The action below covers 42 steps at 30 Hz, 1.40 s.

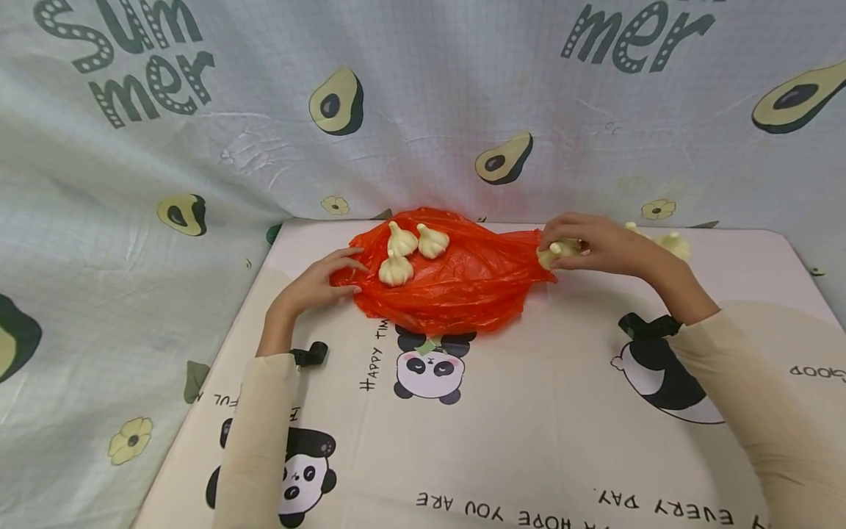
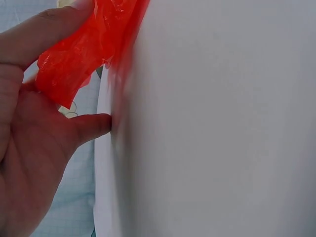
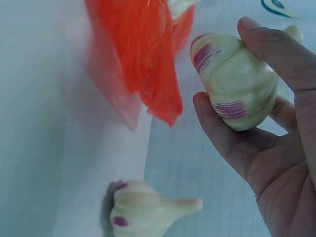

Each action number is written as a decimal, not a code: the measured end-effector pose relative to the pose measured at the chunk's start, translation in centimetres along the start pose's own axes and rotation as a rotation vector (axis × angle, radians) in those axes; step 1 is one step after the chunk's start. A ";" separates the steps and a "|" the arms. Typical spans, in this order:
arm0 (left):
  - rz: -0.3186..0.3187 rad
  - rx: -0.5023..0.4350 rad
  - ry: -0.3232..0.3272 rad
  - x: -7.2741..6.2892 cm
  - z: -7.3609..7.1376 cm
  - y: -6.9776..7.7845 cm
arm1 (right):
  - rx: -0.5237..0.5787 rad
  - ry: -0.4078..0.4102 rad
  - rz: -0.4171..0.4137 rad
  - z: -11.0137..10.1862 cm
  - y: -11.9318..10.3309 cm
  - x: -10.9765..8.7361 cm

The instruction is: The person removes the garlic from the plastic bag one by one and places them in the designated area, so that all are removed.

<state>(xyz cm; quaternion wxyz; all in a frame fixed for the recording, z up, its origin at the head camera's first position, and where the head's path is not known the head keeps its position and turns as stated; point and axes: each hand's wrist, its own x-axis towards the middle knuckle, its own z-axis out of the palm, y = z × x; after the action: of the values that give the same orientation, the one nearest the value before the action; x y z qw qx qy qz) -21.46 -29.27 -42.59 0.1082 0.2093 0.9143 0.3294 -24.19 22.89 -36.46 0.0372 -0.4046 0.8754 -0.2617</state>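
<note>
Three garlic bulbs (image 1: 396, 269) lie together on a crumpled red plastic bag (image 1: 463, 272), near its left end. My left hand (image 1: 320, 283) rests at the bag's left edge with its fingers spread and fairly straight. In the left wrist view, a finger lies against the red plastic and the thumb (image 2: 94, 129) is apart from that finger. My right hand (image 1: 598, 242) grips another garlic bulb (image 3: 237, 81) between thumb and fingers, at the bag's right end. Purple marks show on this bulb in the right wrist view.
Beyond my right hand are more garlic bulbs (image 1: 673, 244), partly hidden by it; one bulb (image 3: 143, 210) shows low in the right wrist view. The table (image 1: 515, 441) wears a panda-print cover. A curtain with avocado prints (image 1: 423, 88) hangs behind and at the left.
</note>
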 end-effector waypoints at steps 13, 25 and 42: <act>-0.017 0.004 -0.013 -0.4 0.0 -0.2 | -0.037 0.103 -0.018 -0.5 1.1 -2.7; -0.020 0.031 -0.038 -0.3 0.0 -0.2 | -0.051 0.116 0.077 -0.8 2.0 -4.9; -0.005 0.078 -0.068 0.1 0.3 -0.3 | -0.014 0.153 0.161 -0.1 3.2 -7.3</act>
<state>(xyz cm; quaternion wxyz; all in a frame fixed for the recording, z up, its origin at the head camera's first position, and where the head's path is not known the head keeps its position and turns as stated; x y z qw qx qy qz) -21.59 -29.30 -43.01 0.1316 0.2221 0.9227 0.2862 -21.54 29.96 -39.02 -0.0116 -0.3120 0.9072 -0.2819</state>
